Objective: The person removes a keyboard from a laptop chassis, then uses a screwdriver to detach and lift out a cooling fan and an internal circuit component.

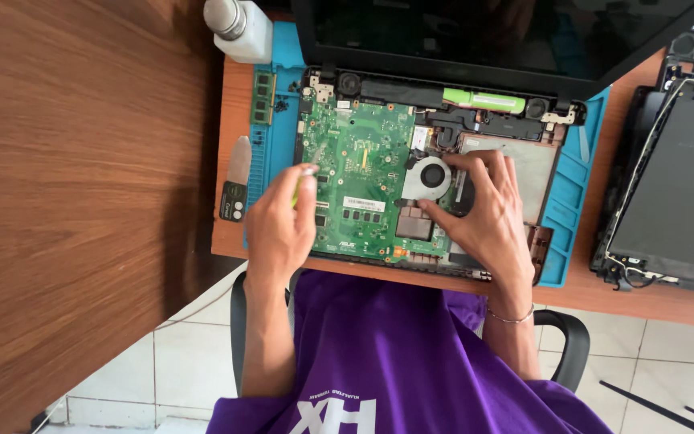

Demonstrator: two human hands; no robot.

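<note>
Opened black laptop base (435,173) lying on a blue rubber work mat (572,201), itself on an orange-brown wooden table (230,233). Green rectangular motherboard (355,181) filling the base's nine o'clock half, round grey cooling fan (430,178) just beside it at centre, small square metal heat plate (414,223) at six o'clock of the fan.

Left hand (281,225) at the motherboard's nine o'clock edge, fingers (305,197) closed around a thin yellow-green tool (299,186), tip touching the board. Right hand (487,213) spread flat over the base at three o'clock of the fan, fingers (483,169) apart and pressed down on the dark parts there, thumb reaching toward the heat plate; nothing gripped.

Black hinged screen lid (491,36) standing open at twelve o'clock of the base. Slim lime-green cylinder (483,100) lying along the base's twelve o'clock rim. Small green memory stick (263,98) on the mat at ten o'clock of the board. White plastic bottle with grey cap (238,28) at eleven o'clock. Flat metal-tipped pry tool with black handle (236,181) at nine o'clock, on the table edge. Second dismantled dark laptop panel (676,177) at three o'clock, well apart. Purple shirt (387,354) at six o'clock.
</note>
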